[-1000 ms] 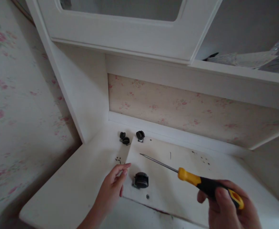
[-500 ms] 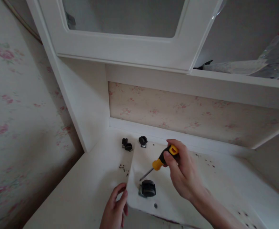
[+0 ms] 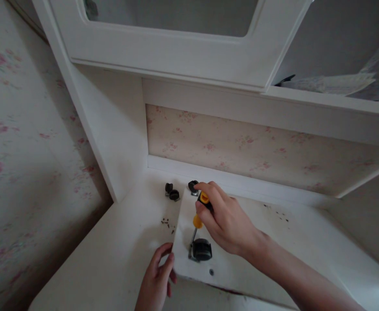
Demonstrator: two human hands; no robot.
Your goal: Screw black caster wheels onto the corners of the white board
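My right hand point(image 3: 220, 216) is wrapped round a yellow and black screwdriver point(image 3: 197, 221). Its shaft slants down to the metal plate of a black caster point(image 3: 201, 249) near the front left corner of a white board point(image 3: 228, 263). With curled fingers, my left hand point(image 3: 159, 272) grips the left edge of that board. Another caster point(image 3: 193, 186) stands at the board's back left corner, partly behind my right fingers. Small dark screws point(image 3: 166, 222) lie on the white surface left of the board.
Two loose casters point(image 3: 172, 193) lie left of the board's back corner. A white cabinet point(image 3: 163, 52) with a glass pane overhangs the work surface, and its side panel point(image 3: 112, 134) rises at the left. Plastic wrapping point(image 3: 348, 84) lies on the right shelf.
My right hand has moved left, and the screwdriver has swung more upright, its tip now at the caster's plate. My left hand keeps its hold. The view has shifted slightly.
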